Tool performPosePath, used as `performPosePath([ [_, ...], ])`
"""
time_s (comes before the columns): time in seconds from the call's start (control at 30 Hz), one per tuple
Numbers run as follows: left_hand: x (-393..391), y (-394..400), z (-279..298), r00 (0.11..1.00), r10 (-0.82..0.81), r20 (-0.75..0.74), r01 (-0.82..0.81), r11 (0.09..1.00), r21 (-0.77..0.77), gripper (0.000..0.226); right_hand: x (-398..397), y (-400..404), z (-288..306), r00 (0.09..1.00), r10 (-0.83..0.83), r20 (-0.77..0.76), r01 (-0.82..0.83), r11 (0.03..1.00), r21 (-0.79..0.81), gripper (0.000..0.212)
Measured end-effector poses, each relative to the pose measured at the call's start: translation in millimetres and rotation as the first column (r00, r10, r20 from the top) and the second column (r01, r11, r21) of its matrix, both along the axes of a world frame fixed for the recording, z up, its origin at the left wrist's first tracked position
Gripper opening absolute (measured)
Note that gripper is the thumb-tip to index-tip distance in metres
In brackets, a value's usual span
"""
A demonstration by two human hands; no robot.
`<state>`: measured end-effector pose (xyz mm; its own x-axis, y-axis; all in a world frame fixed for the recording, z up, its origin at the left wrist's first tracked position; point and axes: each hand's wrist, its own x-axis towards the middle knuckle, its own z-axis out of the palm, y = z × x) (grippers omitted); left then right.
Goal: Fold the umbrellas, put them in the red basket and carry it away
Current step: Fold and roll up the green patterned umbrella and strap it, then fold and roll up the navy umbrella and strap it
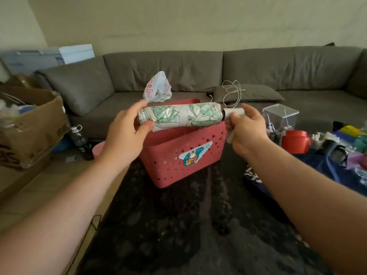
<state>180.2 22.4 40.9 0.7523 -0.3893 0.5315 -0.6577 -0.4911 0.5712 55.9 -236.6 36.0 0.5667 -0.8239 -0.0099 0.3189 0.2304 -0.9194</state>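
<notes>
A folded white umbrella with a green leaf print (178,116) lies level in the air just above the red basket (184,155). My left hand (127,133) grips its canopy end between thumb and fingers. My right hand (246,130) holds the white handle at the other end. The basket stands on the dark marbled table (178,235) and bears a cartoon sticker on its front wall. What lies inside the basket is hidden by the umbrella and my hands.
A white plastic bag (157,87) rises behind the basket. A grey sofa (198,70) runs along the back with a cable on it. Cardboard boxes (29,124) and a bottle (79,138) stand at left. A red tub (296,140), a clear box (280,116) and assorted clutter sit at right.
</notes>
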Motion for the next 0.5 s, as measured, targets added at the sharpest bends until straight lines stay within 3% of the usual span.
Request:
performPosePath([
  [0.1, 49, -15, 30, 0.998, 0.062, 0.02, -0.065, 0.93, 0.362, 0.063, 64, -20, 38, 0.981, 0.014, -0.193, -0.062, 0.968, -0.244, 0.059],
  [0.2, 78, -46, 26, 0.997, 0.072, 0.009, -0.06, 0.757, 0.651, 0.056, 115, -37, 42, 0.823, -0.126, -0.554, -0.292, 0.742, -0.603, 0.045],
  [0.3, 102, -71, 7, 0.995, 0.071, 0.064, -0.092, 0.533, 0.841, 0.052, 158, -48, 17, 0.557, -0.176, -0.812, -0.621, 0.56, -0.548, 0.027],
  [0.37, 113, -82, -10, 0.994, 0.06, 0.087, -0.104, 0.385, 0.917, 0.049, 177, -48, -3, 0.385, -0.254, -0.887, -0.786, 0.414, -0.46, 0.033],
  [0.43, 124, -89, -27, 0.995, 0.079, 0.059, -0.082, 0.323, 0.943, 0.047, 193, -53, -22, 0.329, -0.35, -0.877, -0.835, 0.327, -0.443, 0.045],
  [0.5, 134, -91, -37, 0.995, 0.095, 0.034, -0.063, 0.316, 0.947, 0.048, 205, -59, -37, 0.275, -0.378, -0.884, -0.865, 0.304, -0.4, 0.051],
])
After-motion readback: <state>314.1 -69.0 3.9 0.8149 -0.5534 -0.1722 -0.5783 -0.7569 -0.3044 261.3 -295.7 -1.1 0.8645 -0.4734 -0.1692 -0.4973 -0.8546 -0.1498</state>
